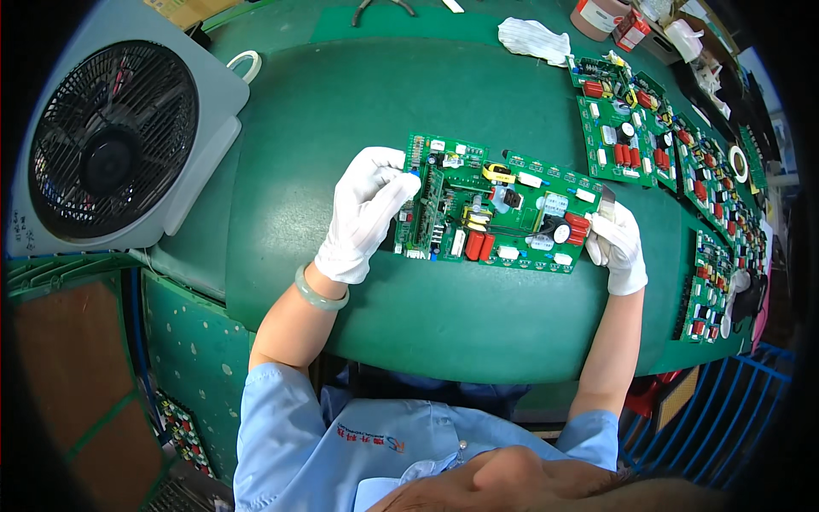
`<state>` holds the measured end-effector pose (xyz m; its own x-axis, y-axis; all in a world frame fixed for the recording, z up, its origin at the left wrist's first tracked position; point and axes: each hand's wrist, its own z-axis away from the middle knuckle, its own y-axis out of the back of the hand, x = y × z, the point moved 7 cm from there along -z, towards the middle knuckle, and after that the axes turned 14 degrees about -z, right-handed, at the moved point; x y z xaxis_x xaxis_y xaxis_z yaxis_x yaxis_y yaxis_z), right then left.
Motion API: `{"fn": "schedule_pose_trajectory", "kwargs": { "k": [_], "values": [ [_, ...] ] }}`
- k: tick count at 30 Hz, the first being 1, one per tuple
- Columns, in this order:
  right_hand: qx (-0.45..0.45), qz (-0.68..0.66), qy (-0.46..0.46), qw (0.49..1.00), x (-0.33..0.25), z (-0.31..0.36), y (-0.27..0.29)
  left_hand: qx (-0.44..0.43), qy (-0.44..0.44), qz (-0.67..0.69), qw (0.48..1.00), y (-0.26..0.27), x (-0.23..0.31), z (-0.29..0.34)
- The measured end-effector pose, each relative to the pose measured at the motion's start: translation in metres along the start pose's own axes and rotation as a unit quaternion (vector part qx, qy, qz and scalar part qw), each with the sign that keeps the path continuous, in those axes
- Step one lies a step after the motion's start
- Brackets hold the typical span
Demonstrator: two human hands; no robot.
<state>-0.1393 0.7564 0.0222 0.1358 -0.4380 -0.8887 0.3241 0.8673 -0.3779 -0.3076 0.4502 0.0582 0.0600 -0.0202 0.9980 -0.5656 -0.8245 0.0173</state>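
In front of me a long green circuit board [531, 218] lies level, dense with red, yellow, white and black components. A smaller upright board [429, 207] stands on its left part. My left hand [367, 209], in a white glove, is closed in a pinch at the board's left end, beside a small blue part [415, 174]. My right hand [620, 247], also gloved, is closed on the board's right end. A greyish, shiny flat strip [607, 203] sticks up by the right fingers; I cannot tell whether it belongs to the board. The fingertips are partly hidden.
A large grey fan [111, 145] stands at the left on the green mat [341, 102]. More circuit boards [618, 141] lie at the right, with a tape roll [738, 164] among them. A white cloth glove [535, 40] and pliers handles [384, 7] lie at the back.
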Motion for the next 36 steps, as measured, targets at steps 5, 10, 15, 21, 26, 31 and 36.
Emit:
{"fn": "schedule_pose_trajectory", "kwargs": {
  "k": [5,10,15,21,26,31,36],
  "values": [
    [0.005,0.007,0.004,1.000,0.000,0.000,0.001,0.000,0.003,0.013,1.000,-0.001,0.002,0.002],
    [0.000,0.002,0.004,1.000,-0.003,0.001,-0.003,0.006,-0.006,0.007,1.000,-0.001,0.000,0.001],
    [-0.002,0.022,-0.015,1.000,-0.004,0.003,-0.003,0.011,-0.011,0.000,1.000,0.000,-0.001,0.003],
    [-0.001,0.028,-0.020,0.999,-0.005,0.003,-0.007,0.021,-0.030,-0.005,0.999,-0.001,-0.002,0.003],
    [0.008,0.017,-0.012,1.000,-0.009,0.005,-0.012,0.032,-0.023,-0.008,0.999,0.001,-0.005,0.004],
    [-0.005,0.034,-0.035,0.999,-0.007,0.004,-0.006,0.034,-0.055,-0.017,0.998,0.001,-0.004,0.004],
    [0.002,0.034,-0.041,0.999,-0.010,0.006,-0.013,0.047,-0.046,-0.025,0.998,0.004,-0.009,0.002]
  ]
}}
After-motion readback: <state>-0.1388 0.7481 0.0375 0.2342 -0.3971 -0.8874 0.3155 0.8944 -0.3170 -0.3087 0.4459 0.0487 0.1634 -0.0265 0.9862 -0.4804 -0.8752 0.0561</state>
